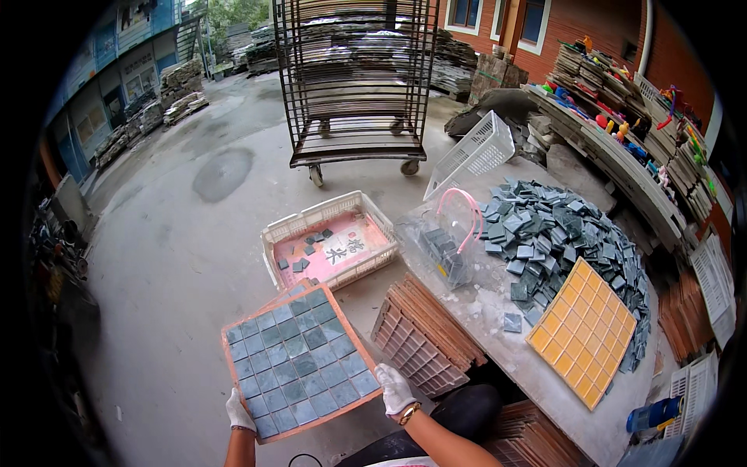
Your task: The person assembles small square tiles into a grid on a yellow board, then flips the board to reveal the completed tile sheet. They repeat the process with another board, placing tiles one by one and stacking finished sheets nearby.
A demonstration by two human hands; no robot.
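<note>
Between my two gloved hands I hold an orange-brown grid tray [358, 333] filled with rows of square grey-green stone tiles. My left hand [240, 411] is closed on its near left corner. My right hand [395, 390] is closed on its right edge, fingers partly hidden by the frame. The tray is tilted, and part of another tray [289, 292] shows just beyond its far edge. To the right, an unfilled yellow grid tray [583, 333] leans on a heap of loose stone tiles [556, 226] on the worktable [498, 350].
A shallow white crate [366, 272] holding a few tiles stands on the floor ahead. Stacked grid trays [424, 342] stand beside the table. A clear bag with a pink handle [455, 257] holds tiles. Farther off is a wheeled metal rack [358, 152]; a blue bottle [654, 415] is near right.
</note>
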